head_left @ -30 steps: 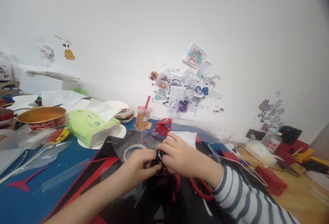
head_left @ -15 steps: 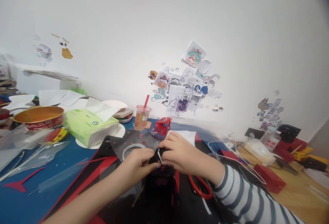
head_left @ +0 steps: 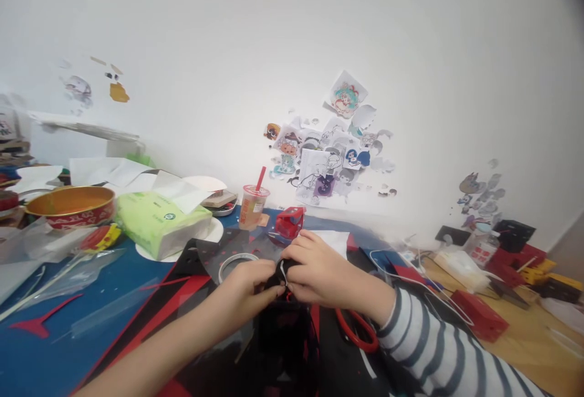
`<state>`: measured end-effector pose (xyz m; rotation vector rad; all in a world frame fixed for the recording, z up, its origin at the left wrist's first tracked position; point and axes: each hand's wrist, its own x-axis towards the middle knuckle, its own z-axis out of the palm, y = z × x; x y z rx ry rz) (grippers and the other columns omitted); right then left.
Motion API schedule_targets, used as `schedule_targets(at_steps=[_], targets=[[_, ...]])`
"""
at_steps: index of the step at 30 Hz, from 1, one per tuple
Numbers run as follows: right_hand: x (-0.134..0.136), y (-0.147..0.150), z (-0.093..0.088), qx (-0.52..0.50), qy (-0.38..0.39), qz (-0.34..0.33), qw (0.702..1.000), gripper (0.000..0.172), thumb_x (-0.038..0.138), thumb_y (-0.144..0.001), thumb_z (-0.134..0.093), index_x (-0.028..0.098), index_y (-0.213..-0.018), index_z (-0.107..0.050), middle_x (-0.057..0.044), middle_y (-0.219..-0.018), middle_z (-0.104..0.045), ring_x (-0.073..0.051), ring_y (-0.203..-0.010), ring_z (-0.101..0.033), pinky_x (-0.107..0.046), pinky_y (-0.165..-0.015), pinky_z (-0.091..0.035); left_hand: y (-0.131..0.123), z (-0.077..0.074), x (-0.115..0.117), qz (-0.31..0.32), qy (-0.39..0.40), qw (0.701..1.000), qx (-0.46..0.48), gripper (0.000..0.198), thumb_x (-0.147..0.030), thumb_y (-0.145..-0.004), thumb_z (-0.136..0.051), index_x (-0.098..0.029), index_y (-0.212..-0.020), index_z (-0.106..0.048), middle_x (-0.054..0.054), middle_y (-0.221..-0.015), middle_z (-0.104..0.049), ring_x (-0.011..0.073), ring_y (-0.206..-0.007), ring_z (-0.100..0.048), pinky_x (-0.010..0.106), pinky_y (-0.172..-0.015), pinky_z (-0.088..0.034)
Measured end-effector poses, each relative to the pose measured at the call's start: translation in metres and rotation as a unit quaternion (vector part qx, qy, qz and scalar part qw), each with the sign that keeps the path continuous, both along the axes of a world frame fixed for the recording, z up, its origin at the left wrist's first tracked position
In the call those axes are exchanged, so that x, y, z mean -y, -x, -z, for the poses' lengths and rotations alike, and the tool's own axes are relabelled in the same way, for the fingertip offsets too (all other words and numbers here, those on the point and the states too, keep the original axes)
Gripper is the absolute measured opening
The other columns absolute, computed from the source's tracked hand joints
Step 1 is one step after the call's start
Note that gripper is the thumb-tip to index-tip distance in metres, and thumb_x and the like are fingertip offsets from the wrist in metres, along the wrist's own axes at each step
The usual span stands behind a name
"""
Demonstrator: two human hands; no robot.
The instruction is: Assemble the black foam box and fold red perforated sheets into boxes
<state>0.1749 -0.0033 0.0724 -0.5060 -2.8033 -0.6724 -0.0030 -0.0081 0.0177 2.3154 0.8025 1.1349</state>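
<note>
Between my two hands is a small black piece with a white strip along it. My left hand pinches its left side between thumb and fingers. On the other side my right hand grips the piece, fingers bent over its top. Directly beneath stands a dark, box-like black object with a bit of red at its upper edge; its details are too dark to make out. A roll of tape lies just behind my left hand. Red-handled scissors rest by my right wrist, their blades hidden.
Behind my hands are a red tape dispenser and a cup with a straw. To the left are a tissue pack, a round tin and a tape measure. A red box and white cables are at right.
Both hands keep hold of the black piece, which is turned slightly between the fingers. The view has shifted very slightly; everything else stays put.
</note>
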Motion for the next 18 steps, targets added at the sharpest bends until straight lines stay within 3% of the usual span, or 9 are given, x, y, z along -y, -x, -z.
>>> schedule_targets(at_steps=[9,18], targets=[[-0.011,0.000,0.013,-0.015,-0.055,-0.021,0.998,0.010,0.020,-0.074,-0.055,0.019,-0.064,-0.055,-0.002,-0.082,-0.055,-0.016,-0.076,-0.041,-0.037,-0.088,-0.031,0.002,0.002,-0.002,-0.001,0.004,1.000,-0.004,0.016,-0.018,-0.076,-0.048,-0.017,-0.061,-0.055,-0.001,-0.063,-0.055,0.0122,-0.060,-0.048,0.021,-0.058,-0.037],[-0.009,-0.003,0.011,-0.028,-0.034,-0.016,0.999,0.010,0.018,-0.075,-0.054,0.020,-0.065,-0.054,-0.003,-0.087,-0.057,-0.017,-0.079,-0.043,-0.037,-0.088,-0.031,0.003,0.002,-0.002,-0.003,0.012,1.000,-0.011,0.014,-0.018,-0.075,-0.049,-0.017,-0.064,-0.058,-0.002,-0.062,-0.055,0.0120,-0.058,-0.048,0.021,-0.056,-0.037]])
